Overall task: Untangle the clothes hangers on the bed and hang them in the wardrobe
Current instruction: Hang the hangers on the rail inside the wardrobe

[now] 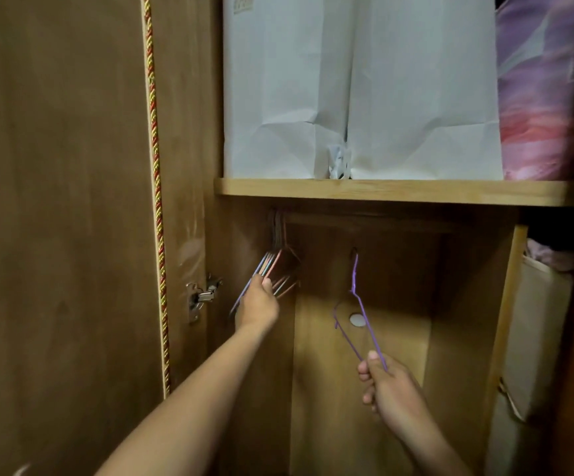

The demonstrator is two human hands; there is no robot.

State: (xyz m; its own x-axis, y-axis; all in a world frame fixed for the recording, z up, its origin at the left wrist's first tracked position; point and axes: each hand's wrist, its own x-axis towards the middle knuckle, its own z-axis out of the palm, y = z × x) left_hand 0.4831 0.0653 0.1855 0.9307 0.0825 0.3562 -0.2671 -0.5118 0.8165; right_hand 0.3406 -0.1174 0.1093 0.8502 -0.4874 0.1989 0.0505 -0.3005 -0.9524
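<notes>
Head view is showing both arms reaching into a brown wooden wardrobe [364,338]. At centre left, the left hand [258,305] is gripping a bunch of thin coloured wire hangers [278,269] hanging from the dark rail [364,219], fingers curled around them. At lower right, the right hand [387,383] is pinching a purple wire hanger [356,300], its hook reaching up below the rail. White paper bags [357,87] are standing on the wooden shelf [399,191] above.

Both arms reach forward; the left hand [257,304] seems curled, the right hand [387,383] pinches with raised thumb.
</notes>
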